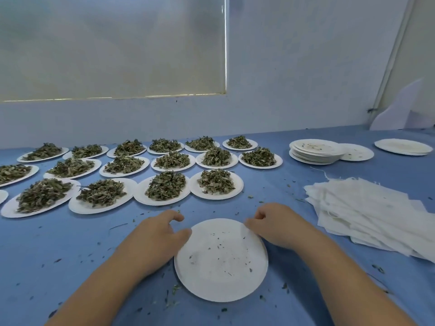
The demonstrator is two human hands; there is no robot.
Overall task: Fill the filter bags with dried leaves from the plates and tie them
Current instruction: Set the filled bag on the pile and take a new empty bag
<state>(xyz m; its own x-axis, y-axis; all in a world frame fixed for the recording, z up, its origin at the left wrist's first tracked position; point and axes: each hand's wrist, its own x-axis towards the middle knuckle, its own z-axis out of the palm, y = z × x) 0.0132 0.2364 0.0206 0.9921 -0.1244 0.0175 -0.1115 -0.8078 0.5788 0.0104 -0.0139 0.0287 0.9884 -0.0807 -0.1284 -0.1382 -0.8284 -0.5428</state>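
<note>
Left hand [160,234] low at the left rim of a round white paper plate [221,267], thumb laid against the edge, fingers loosely bent over the cloth and holding nothing. Right hand [274,228] at the upper right rim of the same plate, fingers curled under, thumb tip on the edge; cannot tell whether pinching the rim or merely touching it, blurred there. On the plate only a scatter of leaf crumbs: emptied, by the look of it. Flat on a blue cloth-covered table [270,194], directly in front, between both forearms. All of this from the head camera, the only view.

Beyond, left and centre, 3 rows of white paper plates heaped with dried green-brown leaves [164,189], the nearest just past the fingertips. To the right, near the right forearm, a loose pile of flat white square filter bags [367,208], a few thin strings showing. Further back on the right, a stack of used white paper plates [315,152], with 2 single ones beside it. No filled or tied bag anywhere in sight.

Reads as the gap between 2 bags: clearing the spent plate. Calls next, most likely, for a firm pinch on the thin rim, a level lift to keep the crumbs on, and a long reach right to the stack. After that, for 1 bag peeled off the pile without dragging its neighbours, and 1 heaped plate drawn in close. Worth minding: light paper, easily flexed or flicked, and forearms passing close over the nearest heaps.
</note>
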